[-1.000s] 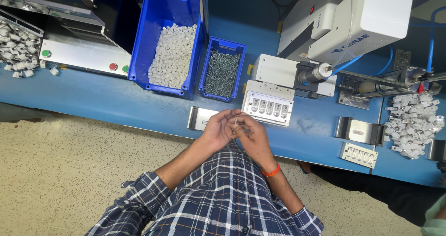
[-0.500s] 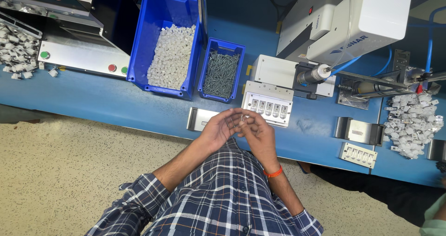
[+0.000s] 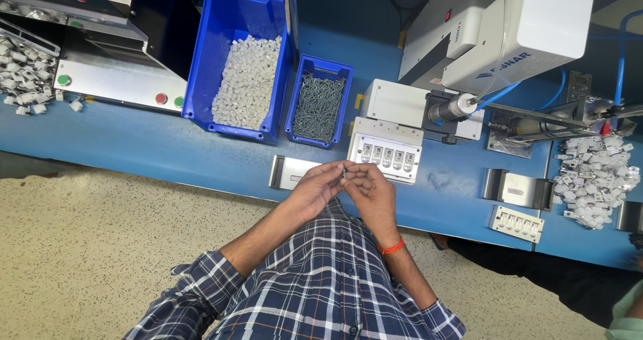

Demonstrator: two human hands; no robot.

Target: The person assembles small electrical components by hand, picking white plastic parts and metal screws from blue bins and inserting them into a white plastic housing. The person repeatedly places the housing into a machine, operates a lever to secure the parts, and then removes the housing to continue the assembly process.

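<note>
The fingers of the left hand and right hand are pinched narrow around a small dark screw, held upright between them at the near edge of the blue counter. Just beyond it, the white fixture block shows a row of slots, apparently loaded with parts, so the work reads as part-way through. Farther left, the small blue bin holds dark screws and the large blue bin holds white plastic pieces, both well stocked.
</note>
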